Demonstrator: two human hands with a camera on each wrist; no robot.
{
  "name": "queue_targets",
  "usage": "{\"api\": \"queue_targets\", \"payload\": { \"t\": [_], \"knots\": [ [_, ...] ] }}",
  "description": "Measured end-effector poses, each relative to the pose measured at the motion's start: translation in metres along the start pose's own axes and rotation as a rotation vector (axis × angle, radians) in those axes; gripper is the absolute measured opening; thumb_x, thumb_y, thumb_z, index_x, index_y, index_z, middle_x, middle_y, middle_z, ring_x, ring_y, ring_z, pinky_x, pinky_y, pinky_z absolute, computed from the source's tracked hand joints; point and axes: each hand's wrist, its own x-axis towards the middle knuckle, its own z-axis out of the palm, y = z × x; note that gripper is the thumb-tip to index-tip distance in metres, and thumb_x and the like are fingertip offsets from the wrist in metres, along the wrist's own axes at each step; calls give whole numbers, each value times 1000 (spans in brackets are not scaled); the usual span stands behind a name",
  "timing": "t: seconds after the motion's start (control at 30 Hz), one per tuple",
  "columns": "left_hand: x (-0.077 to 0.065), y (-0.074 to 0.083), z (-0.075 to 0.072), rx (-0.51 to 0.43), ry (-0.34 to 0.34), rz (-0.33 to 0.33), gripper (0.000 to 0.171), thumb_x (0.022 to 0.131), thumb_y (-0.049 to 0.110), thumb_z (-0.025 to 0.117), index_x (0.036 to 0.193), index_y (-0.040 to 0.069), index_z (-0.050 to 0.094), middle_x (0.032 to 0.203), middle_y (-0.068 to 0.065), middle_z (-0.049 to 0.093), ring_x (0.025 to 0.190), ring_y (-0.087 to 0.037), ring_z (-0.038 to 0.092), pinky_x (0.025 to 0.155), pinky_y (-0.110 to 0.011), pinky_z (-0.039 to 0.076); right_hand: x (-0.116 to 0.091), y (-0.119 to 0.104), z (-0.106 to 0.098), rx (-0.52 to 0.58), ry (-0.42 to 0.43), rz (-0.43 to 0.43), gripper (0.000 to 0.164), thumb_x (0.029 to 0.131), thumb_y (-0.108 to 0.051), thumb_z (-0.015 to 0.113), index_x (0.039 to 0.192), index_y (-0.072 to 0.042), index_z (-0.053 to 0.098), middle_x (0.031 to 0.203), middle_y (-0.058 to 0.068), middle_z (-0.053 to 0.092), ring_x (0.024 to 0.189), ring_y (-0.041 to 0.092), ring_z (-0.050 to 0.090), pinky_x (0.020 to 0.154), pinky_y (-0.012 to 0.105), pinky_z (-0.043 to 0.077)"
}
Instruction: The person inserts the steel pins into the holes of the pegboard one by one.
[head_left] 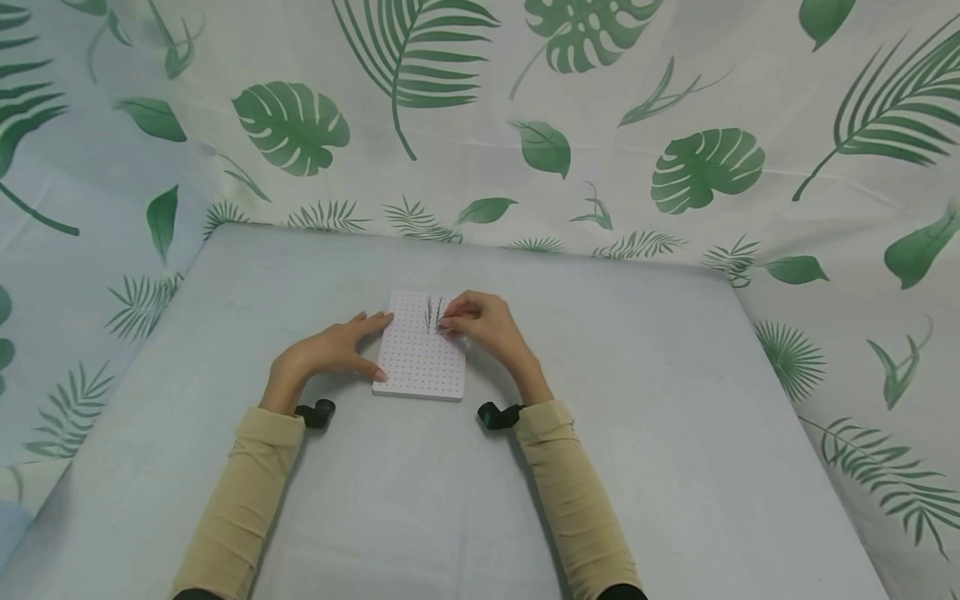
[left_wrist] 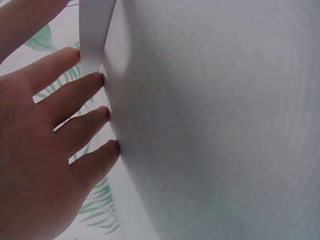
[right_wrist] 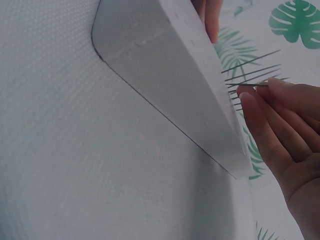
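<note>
A white block with a grid of small holes [head_left: 420, 367] lies flat in front of me. Several thin dark needles [head_left: 429, 315] stand upright in its far half; in the right wrist view they stick out side by side from the block's top face [right_wrist: 210, 55]. My right hand [head_left: 483, 323] pinches one needle [right_wrist: 255, 85] between thumb and fingertips, its end close to the top face among the others. My left hand [head_left: 330, 348] is spread at the block's left side, thumb and forefinger at its edge. In the left wrist view the other fingers [left_wrist: 82, 132] reach down to the tabletop.
The block sits on a wide table with a pale cover [head_left: 645, 400]. A white curtain with green leaf prints [head_left: 465, 167] hangs behind the table and at both sides. Small black cameras are worn at the left wrist [head_left: 318, 414] and right wrist [head_left: 497, 416].
</note>
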Motion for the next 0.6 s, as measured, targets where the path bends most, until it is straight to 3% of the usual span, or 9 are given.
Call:
{"api": "queue_targets", "payload": {
  "t": [0.17,0.6],
  "knots": [
    [-1,0,0,3,-2,-2,100,86,32,83,165,15,25,172,-16,15,158,-45,6,123,-70,13,0,-1,4,-48,1,-6,13,88,-8,81,96,-3,73,91,12,78,78,17,75,73,26,59],
    [0,2,-1,4,-2,7,96,89,37,80,164,15,26,170,-23,15,157,-48,11,122,-70,16,-3,-5,6,-191,-16,5,8,89,-10,80,95,-9,74,95,6,76,88,19,73,73,27,59]
  ]
}}
